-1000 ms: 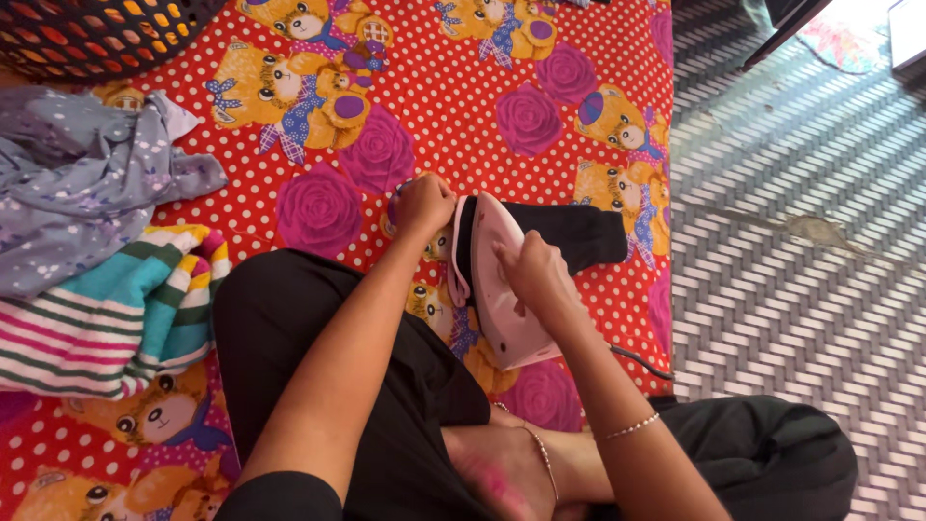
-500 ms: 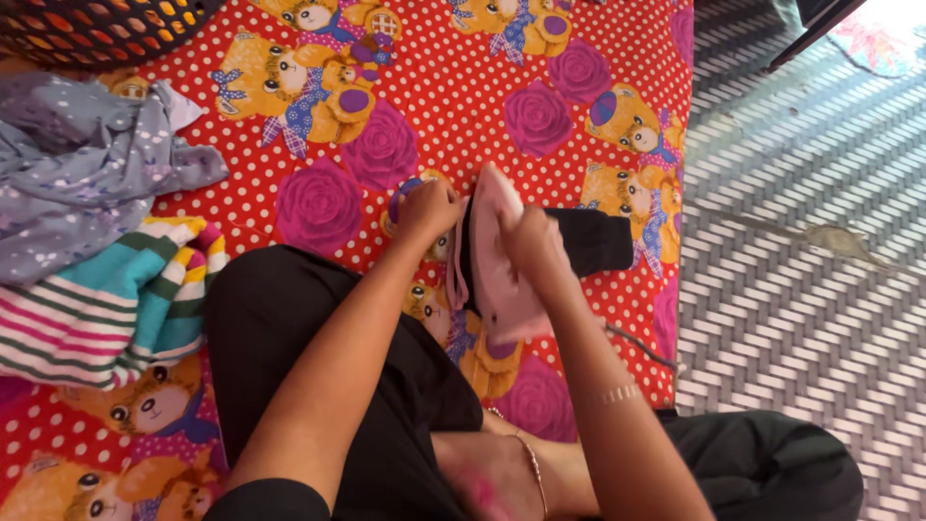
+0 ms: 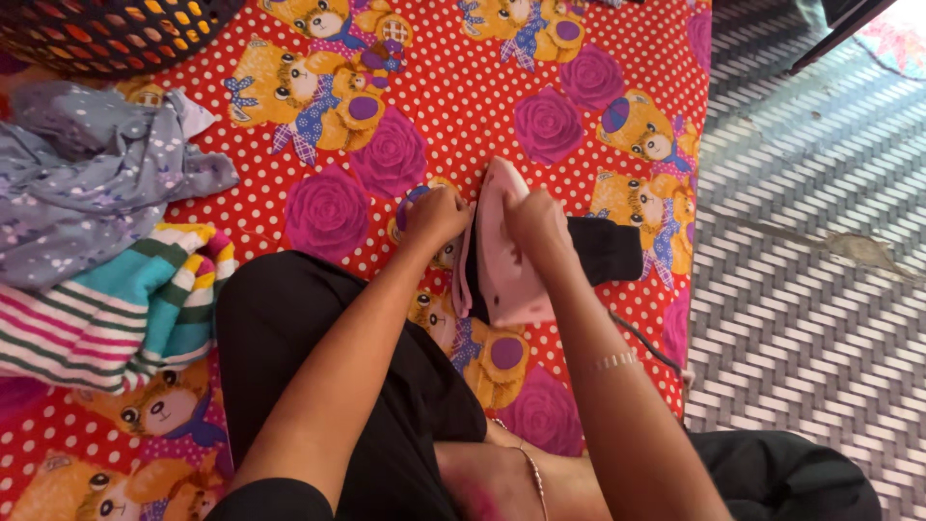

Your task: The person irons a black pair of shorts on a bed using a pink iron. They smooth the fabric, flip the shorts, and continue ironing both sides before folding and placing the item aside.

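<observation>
Pink iron at frame centre on red teddy-print sheet, over black cloth; right hand fingers wrapped round its handle, left hand curled shut beside it, touching its edge

Black trousers; thin bracelet on right wrist; slim anklet

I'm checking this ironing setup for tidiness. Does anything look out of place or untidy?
Mostly tidy. The pink iron, gripped by the right hand, is tipped up on its side. The left hand rests beside it. A grey garment lies crumpled at the left, overlapping a striped cloth.
</observation>
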